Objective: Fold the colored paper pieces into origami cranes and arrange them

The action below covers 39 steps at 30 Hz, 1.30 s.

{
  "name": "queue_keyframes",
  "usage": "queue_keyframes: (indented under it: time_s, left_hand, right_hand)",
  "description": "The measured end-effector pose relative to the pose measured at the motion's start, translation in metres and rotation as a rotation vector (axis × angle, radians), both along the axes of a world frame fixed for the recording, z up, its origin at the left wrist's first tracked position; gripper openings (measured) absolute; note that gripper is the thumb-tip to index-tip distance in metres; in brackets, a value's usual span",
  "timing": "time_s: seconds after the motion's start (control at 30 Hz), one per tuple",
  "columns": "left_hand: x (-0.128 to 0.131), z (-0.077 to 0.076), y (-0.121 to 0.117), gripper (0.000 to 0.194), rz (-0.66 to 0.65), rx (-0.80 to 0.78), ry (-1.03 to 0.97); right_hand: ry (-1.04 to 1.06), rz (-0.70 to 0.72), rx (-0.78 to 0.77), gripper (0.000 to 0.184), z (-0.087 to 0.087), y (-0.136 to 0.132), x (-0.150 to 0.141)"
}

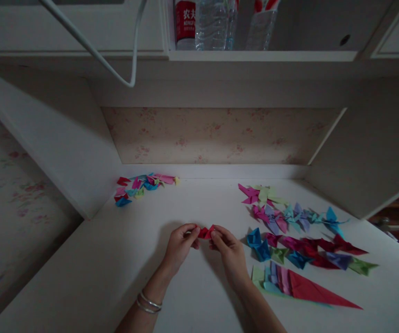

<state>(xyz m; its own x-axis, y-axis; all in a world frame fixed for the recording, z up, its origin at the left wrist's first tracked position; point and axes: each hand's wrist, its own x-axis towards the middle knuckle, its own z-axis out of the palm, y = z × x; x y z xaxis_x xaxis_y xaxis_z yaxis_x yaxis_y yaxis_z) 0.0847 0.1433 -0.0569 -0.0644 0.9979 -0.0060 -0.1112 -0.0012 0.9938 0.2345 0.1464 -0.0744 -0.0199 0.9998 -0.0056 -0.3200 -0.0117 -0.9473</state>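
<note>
Between my two hands is a small red folded paper piece, held just above the white desk. My left hand pinches its left end between thumb and fingers; two silver bangles circle that wrist. At the other end, my right hand grips the paper the same way. Close to the right hand lie blue folded paper pieces and a green one. The exact shape of the red piece is partly covered by my fingertips.
Rows of colourful origami spread over the desk's right side, with a long red folded cone nearest me. A smaller origami pile sits at back left. Above hang a white cable and a shelf with plastic bottles.
</note>
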Motion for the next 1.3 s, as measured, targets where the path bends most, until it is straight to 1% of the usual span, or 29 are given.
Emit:
queue_keyframes:
  time_s: [0.2, 0.37, 0.53, 0.73, 0.97, 1.13, 1.3]
  left_hand:
    - [0.0005, -0.0047, 0.0017, 0.035, 0.019, 0.012, 0.007]
    - [0.0008, -0.0064, 0.0026, 0.036, 0.011, -0.004, 0.008]
    - [0.0012, -0.0058, 0.0025, 0.038, -0.005, -0.002, 0.019]
    - [0.0012, -0.0078, 0.0027, 0.037, -0.008, -0.002, 0.025]
    - [0.0011, -0.0057, 0.0027, 0.038, -0.016, -0.009, 0.021]
    - [0.0014, -0.0054, 0.0025, 0.035, -0.03, -0.018, 0.03]
    - [0.0026, -0.003, 0.0014, 0.034, -0.043, -0.024, 0.005]
  right_hand:
    - [-0.089, -0.069, -0.025, 0.046, 0.0024, -0.0005, 0.002]
    - [-0.087, -0.133, -0.019, 0.045, 0.0044, -0.001, 0.0031]
    - [-0.093, -0.166, -0.013, 0.045, 0.0032, -0.0006, 0.0034]
    - [-0.088, -0.17, 0.001, 0.045, -0.0002, 0.0001, 0.0042]
    - [-0.07, -0.165, 0.009, 0.043, -0.0007, 0.0004, 0.0041]
    - [-0.021, -0.118, 0.049, 0.049, 0.0027, -0.0025, 0.0037]
    - [-0.055, -0.115, 0.032, 0.037, 0.0058, -0.0049, 0.0025]
